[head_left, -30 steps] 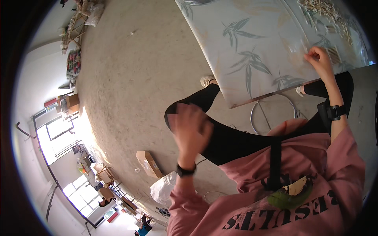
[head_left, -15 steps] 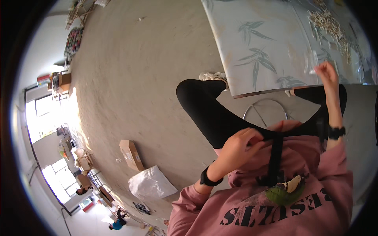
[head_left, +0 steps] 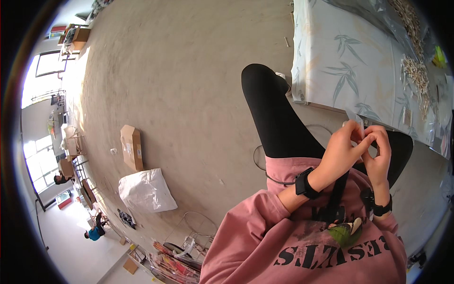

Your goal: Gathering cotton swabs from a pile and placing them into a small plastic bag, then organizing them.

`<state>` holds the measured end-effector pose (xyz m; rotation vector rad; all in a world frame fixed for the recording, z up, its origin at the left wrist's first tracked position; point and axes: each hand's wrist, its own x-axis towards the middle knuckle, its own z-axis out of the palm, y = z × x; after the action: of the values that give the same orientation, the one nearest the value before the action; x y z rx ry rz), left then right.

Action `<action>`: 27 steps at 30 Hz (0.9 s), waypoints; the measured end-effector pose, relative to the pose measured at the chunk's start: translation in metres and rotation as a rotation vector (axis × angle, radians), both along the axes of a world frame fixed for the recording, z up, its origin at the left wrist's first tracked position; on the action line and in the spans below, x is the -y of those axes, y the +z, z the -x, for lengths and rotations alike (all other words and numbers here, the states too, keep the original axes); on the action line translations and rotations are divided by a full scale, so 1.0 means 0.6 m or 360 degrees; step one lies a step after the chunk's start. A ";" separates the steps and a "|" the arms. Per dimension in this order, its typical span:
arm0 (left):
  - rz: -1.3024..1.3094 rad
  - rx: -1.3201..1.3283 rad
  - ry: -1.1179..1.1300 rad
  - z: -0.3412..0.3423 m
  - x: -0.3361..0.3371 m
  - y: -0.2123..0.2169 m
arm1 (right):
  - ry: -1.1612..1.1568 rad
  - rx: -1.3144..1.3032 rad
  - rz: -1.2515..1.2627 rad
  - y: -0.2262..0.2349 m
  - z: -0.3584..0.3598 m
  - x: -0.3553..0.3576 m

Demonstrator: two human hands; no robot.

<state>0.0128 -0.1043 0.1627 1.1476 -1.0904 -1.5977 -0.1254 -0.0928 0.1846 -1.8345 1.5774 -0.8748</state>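
Close together above my lap, both hands pinch a small clear plastic bag that looks thin and flat. My left hand (head_left: 344, 144) has thumb and fingertips closed on the clear plastic bag (head_left: 354, 117). My right hand (head_left: 379, 150) is curled against it from the other side, fingertips pressed to the same plastic. The bag's upper end sticks up past my fingers near the table edge; its lower part is hidden by them. On the patterned tablecloth (head_left: 326, 57) beyond lies a heap of small beige stick-like pieces (head_left: 416, 80).
Clear plastic sheeting (head_left: 373, 16) covers the table's far side. A cardboard box (head_left: 131, 147) and a white sack (head_left: 147, 190) lie on the floor to my left. Wrapped reddish bundles (head_left: 172, 262) stand at lower left. Another person (head_left: 97, 231) is far off at left.
My right hand has drawn back from the table toward my lap with the plastic bag. My left hand has come up from my lap to meet it. The view has shifted.
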 end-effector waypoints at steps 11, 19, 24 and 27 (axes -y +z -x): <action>-0.0240 -0.0512 -0.0053 -0.013 0.005 -0.013 | -0.0181 0.0386 -0.0184 -0.021 0.002 -0.014; -0.0224 0.0000 -0.0168 -0.032 0.020 -0.002 | -0.0085 0.0344 -0.0356 -0.002 -0.003 -0.004; -0.0200 -0.0044 -0.0230 -0.049 0.031 -0.015 | -0.0177 0.0920 -0.0728 0.005 0.002 0.004; -0.0140 0.0001 -0.0278 -0.054 0.037 -0.013 | -0.0169 0.1143 -0.0940 0.011 0.009 0.014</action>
<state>0.0453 -0.1263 0.1550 1.1358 -1.1574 -1.7960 -0.1310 -0.1014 0.1915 -0.8876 1.2722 -0.8581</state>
